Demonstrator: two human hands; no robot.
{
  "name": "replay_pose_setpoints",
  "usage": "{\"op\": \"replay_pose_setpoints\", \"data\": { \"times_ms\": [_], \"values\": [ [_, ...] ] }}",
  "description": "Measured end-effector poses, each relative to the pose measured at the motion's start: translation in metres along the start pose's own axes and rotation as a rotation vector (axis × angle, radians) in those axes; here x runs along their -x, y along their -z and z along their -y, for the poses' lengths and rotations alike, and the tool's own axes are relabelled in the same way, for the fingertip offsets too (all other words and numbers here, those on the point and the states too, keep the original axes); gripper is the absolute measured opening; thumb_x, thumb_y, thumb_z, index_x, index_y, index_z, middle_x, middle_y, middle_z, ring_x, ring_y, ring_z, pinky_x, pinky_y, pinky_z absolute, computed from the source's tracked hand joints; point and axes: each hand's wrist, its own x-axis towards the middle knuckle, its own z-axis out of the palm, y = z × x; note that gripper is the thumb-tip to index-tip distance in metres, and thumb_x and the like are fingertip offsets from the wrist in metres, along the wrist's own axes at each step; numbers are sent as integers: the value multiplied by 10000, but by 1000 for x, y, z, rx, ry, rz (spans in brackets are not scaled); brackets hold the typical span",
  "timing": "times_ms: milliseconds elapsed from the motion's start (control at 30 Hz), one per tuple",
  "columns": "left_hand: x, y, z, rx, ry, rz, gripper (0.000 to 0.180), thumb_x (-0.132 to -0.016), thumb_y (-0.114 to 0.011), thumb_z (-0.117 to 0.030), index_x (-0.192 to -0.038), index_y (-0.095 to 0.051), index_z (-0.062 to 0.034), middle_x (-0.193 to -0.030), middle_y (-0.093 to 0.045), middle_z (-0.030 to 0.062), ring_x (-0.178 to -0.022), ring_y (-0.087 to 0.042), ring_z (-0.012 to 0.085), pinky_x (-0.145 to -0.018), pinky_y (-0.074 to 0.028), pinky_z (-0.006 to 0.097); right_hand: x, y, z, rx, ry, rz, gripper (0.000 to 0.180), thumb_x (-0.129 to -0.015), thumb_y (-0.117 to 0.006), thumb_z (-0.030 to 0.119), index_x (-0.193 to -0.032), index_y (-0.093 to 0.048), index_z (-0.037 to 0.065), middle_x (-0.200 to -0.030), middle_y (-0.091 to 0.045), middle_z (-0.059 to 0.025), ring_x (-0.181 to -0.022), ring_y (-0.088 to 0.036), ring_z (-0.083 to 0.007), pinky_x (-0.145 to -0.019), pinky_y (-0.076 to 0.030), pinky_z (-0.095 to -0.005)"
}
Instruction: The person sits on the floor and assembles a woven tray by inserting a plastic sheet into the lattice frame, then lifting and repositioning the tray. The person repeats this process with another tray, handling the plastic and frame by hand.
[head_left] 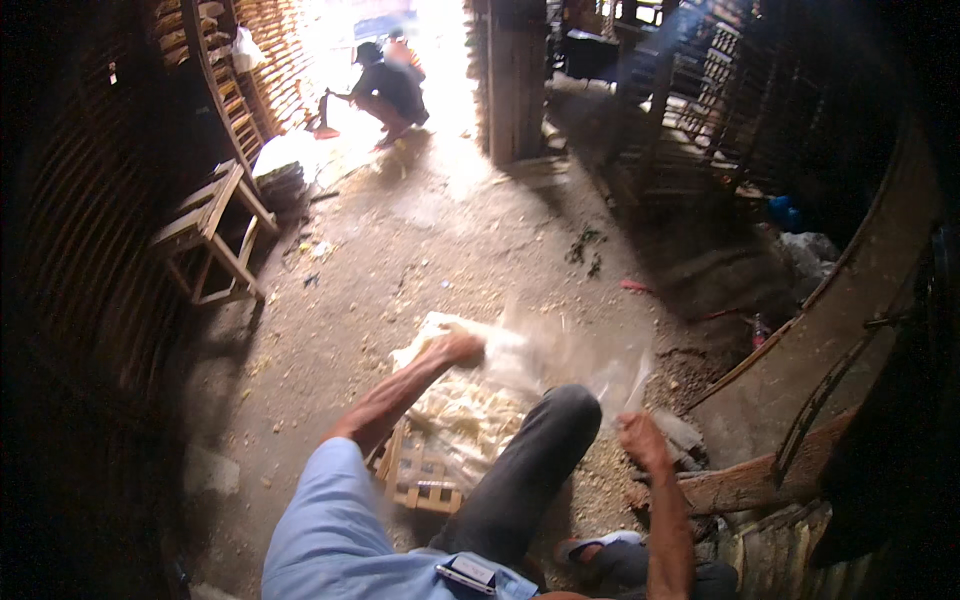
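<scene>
A clear plastic sheet [560,352], smeared by motion, stretches between my two hands above the floor. My left hand [460,347] is closed on its left end, over the far side of a slatted crate [428,496]. On the right, beyond my raised knee, my right hand [642,440] grips the sheet's other end. Crumpled clear plastic [465,415] and pale material fill the crate's top; what lies beneath is hidden. My leg covers part of the crate's right side.
A wooden stool [205,215] stands at the left by the slatted wall. Another person [390,90] squats in the bright doorway. Wooden beams [740,488] lie near my right arm. A red scrap [635,286] and leafy bits [585,248] lie on the dirt floor.
</scene>
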Motion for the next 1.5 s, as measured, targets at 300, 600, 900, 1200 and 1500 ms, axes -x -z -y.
{"op": "replay_pose_setpoints", "data": {
  "times_ms": [300,600,900,1200,1500],
  "values": [
    [-65,112,11,341,252,-855,251,-958,-537,-219,-880,-691,-37,-835,-626,284,-753,-637,466,-640,-470,554,-77,95,4,-193,157,-792,236,-1005,-524,163,-1087,-665,-9,-1028,-683,-200,-967,-660,-359,-864,-518,-434],
    [-26,110,-50,41,-34,-468,237,-915,-627,-148,-1122,-736,-113,-1106,-731,149,-1070,-668,301,-942,-502,484,-3,52,0,113,143,-384,245,-952,-508,93,-1101,-657,-31,-1075,-664,-248,-1027,-662,-405,-915,-534,-458],
    [-15,102,12,802,28,-316,149,-841,-770,-169,-937,-776,-56,-905,-771,105,-790,-716,186,-746,-586,352,-5,92,-23,-172,-56,-282,237,-970,-547,170,-925,-669,-28,-817,-700,-224,-796,-704,-383,-736,-533,-453],
    [-81,239,-116,509,-304,-287,290,-796,-819,-192,-1043,-741,-64,-977,-755,93,-893,-733,181,-765,-595,360,-23,147,145,-146,464,-697,566,-851,-786,275,-1327,-594,38,-1256,-642,-225,-1206,-608,-379,-1023,-497,-442],
    [-94,197,-94,797,-166,-328,744,-754,-896,-439,-1315,-638,-25,-1157,-735,138,-1071,-685,221,-1009,-512,396,-24,173,65,-1086,455,-425,390,-995,-663,371,-1100,-709,-1,-912,-721,-70,-816,-706,-151,-773,-613,-320]
  ]
}}
